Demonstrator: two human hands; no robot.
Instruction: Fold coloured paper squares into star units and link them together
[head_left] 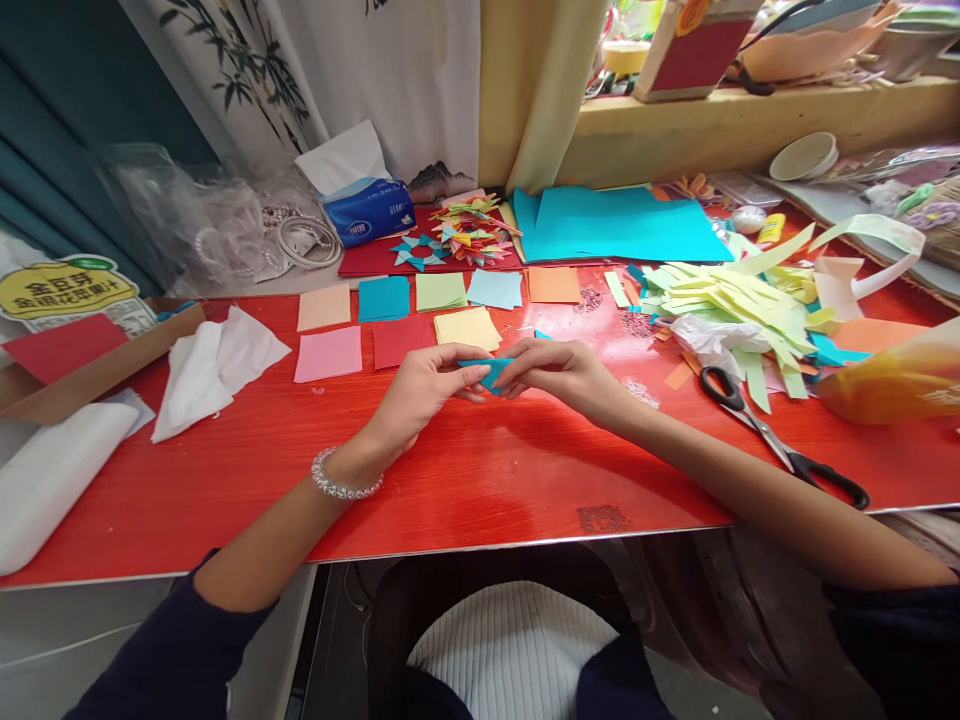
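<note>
Paper, blue, one small folded piece [495, 376]: held above the table [480, 500] between our left hand [427, 390] and our right hand [566, 375]. Fingers of both hands: pinched on it, one set at each side. A further blue tip [541, 335] shows behind the right hand; we cannot tell whether it belongs to the same piece.

Risks, as we judge them: uneven pressure from the two pinches could skew a crease; a hard pull from both sides could tear a folded edge. Our left hand is near the yellow stack [466, 328] and red stack [403, 342], so a low knuckle could fan their squares. Scissors [765, 430] lie near our right forearm; a sideways sweep of the elbow could shove them.

Materials: matt paper squares, thin, flat, crisp at the corners, the yellow ones slightly fanned. Strips [712, 290], pale green, long and narrow, loosely tangled. Paper rings [480, 240], multicoloured, spiky with folded points. Large sheets [622, 225], blue, smooth, overlapping. Table surface, red, glossy, faintly grained. Bracelet [346, 478] at our left wrist, clear, beaded, glinting. Tissue [217, 365], white, soft, crumpled. Scissors, black looped handles, metal blades.
</note>
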